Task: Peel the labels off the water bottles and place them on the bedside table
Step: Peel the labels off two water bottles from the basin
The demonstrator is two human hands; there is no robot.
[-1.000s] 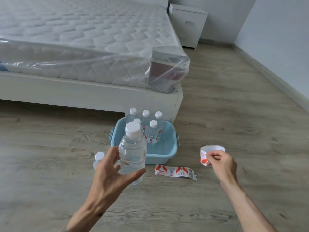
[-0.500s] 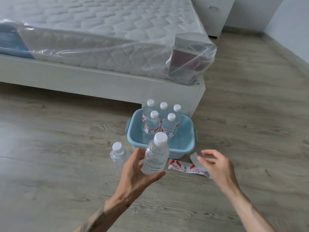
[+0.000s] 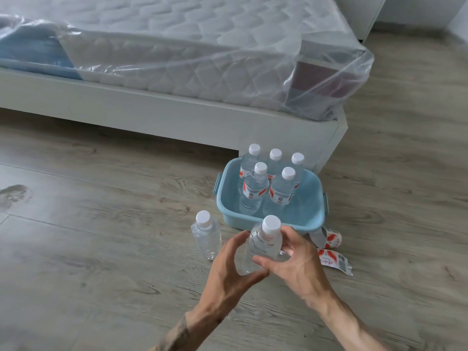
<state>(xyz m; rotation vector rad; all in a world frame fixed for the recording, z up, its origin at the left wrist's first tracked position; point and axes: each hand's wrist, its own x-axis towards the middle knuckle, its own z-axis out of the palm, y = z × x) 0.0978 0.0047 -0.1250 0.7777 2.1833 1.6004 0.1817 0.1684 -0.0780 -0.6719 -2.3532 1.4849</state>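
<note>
Head view: the left hand (image 3: 228,269) and the right hand (image 3: 297,264) meet on one unlabelled bottle (image 3: 264,245), held above the wooden floor (image 3: 101,224) just in front of a blue basin (image 3: 312,215). The left grip is curled round the bottle's lower body from the left, with the thumb under it. The right grip is clamped on the upper body from the right, with fingers wrapped behind the shoulder and the thumb across the front. The bottle is clear, has a white cap and leans slightly.

A second bare bottle (image 3: 206,236) stands upright on the floor just left of the hands, apart from them. Five labelled bottles (image 3: 279,191) stand upright inside the basin, three at the back and two in front, each with a red and white band.

Two peeled labels lie on the floor to the right of the hands. A curled label (image 3: 330,238) lies against the basin's near right corner, and a flat label (image 3: 335,260) lies just in front of it.

Behind the basin is a white bed frame (image 3: 177,117) carrying a mattress (image 3: 177,34) wrapped in clear plastic. A white cabinet (image 3: 359,11) is cut off at the top edge.
</note>
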